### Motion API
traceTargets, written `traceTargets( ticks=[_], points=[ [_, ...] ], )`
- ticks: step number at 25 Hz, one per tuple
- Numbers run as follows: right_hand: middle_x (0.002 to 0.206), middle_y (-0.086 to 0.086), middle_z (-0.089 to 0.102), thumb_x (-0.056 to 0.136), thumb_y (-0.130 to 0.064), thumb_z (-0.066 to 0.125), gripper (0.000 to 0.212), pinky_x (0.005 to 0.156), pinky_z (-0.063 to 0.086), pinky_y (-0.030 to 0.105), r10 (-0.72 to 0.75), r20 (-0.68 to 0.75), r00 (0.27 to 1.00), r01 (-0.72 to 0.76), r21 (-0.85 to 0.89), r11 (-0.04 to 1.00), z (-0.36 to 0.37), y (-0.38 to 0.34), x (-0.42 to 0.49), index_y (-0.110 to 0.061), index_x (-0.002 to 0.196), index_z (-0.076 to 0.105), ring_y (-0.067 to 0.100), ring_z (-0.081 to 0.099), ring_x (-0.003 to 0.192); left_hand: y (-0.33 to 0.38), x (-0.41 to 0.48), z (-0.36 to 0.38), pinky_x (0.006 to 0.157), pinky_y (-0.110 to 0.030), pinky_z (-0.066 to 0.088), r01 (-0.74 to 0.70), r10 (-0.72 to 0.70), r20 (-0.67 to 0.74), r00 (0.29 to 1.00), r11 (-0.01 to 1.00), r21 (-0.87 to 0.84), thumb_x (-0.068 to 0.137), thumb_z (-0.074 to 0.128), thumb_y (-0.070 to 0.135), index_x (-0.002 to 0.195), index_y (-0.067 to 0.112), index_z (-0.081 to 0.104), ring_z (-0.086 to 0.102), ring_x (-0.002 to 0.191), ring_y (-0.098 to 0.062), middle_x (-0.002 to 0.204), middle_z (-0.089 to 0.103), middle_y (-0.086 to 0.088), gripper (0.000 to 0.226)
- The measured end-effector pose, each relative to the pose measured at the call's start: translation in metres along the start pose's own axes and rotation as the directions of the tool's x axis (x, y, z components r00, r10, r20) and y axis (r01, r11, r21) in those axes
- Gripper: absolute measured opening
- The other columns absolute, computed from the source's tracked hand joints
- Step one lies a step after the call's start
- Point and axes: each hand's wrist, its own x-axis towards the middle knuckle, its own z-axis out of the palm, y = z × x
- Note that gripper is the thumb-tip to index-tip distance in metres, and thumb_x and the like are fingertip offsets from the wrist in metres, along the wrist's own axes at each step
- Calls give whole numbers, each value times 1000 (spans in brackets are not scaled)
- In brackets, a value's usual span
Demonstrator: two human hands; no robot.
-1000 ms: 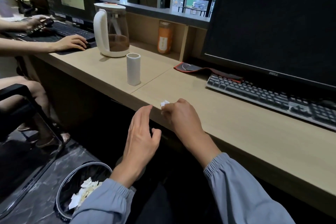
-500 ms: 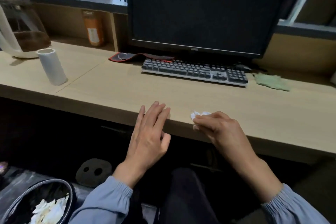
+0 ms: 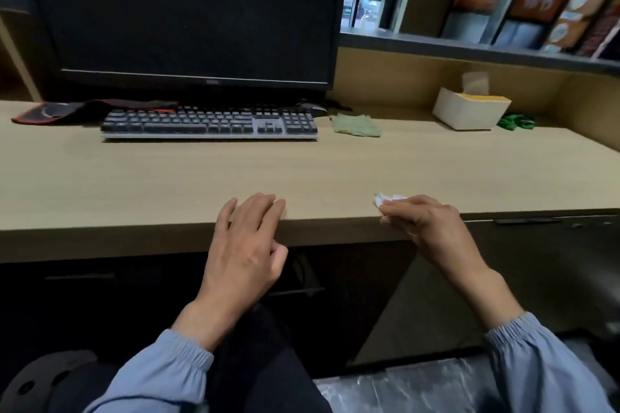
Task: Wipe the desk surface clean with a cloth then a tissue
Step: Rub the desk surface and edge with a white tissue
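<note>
My right hand (image 3: 424, 225) pinches a small crumpled white tissue (image 3: 385, 200) against the light wooden desk (image 3: 167, 178), close to its front edge on the right. My left hand (image 3: 246, 245) lies with straight fingers over the front edge of the desk near the middle and holds nothing. A pale green cloth (image 3: 356, 125) lies flat at the back of the desk, just right of the keyboard. A white tissue box (image 3: 469, 108) with a sheet sticking up stands further right against the back wall.
A dark keyboard (image 3: 209, 123) and a large black monitor (image 3: 188, 13) fill the back left. A red-edged mouse pad (image 3: 50, 111) lies beside the keyboard. Something bright green (image 3: 516, 121) sits right of the tissue box. Books stand on a shelf (image 3: 469, 49) above.
My right hand has slid the tissue rightward along the desk's front edge. The view has swung right: kettle, paper roll and bin are out of sight, and the tissue box has come into view.
</note>
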Motion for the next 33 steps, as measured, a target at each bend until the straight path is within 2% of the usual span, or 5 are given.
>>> traceTargets(
  ticks=[3, 14, 19, 26, 33],
  points=[
    [108, -1, 75, 81, -9, 83, 39, 96, 49, 16, 0, -3, 1000, 0, -31, 1000, -22, 33, -10, -28, 115, 78, 12, 69, 109, -1, -2, 2, 122, -55, 28, 0, 0, 10, 1000, 1000, 27, 77, 66, 7, 137, 6, 60, 54, 137, -30, 141, 58, -11, 60],
    [118, -3, 73, 80, -21, 80, 35, 101, 50, 20, -68, 154, 986, 56, 81, 995, -20, 31, 13, -30, 114, 77, 10, 67, 114, -54, -14, -18, 122, -61, 20, 88, -87, -34, 996, 996, 19, 89, 52, 39, 134, 10, 65, 56, 136, -30, 141, 62, -9, 56],
    [124, -5, 69, 85, -22, 75, 36, 101, 36, 2, -201, 274, 941, 176, 114, 978, 8, -38, 42, -31, 120, 74, 4, 60, 116, -81, -25, -29, 121, -62, 20, 206, -204, -93, 975, 978, 16, 95, 46, 35, 133, 11, 66, 55, 136, -30, 139, 63, -9, 50],
    [116, -11, 74, 83, -19, 83, 35, 97, 50, 21, -470, 149, 870, 416, 290, 862, 109, -176, 83, -30, 116, 77, 8, 66, 113, -146, -74, -69, 124, -65, 17, 341, -326, -208, 922, 939, 42, 93, 50, 28, 134, 9, 65, 50, 142, -28, 142, 60, -8, 48],
    [110, -10, 76, 81, -21, 83, 16, 91, 50, 17, -597, 112, 794, 533, 343, 773, 195, -319, 124, -25, 97, 80, 14, 70, 102, -213, -122, -105, 123, -65, 24, 507, -451, -361, 816, 859, 73, 93, 52, 17, 137, 4, 62, 51, 141, -30, 143, 60, -11, 47]
  ],
)
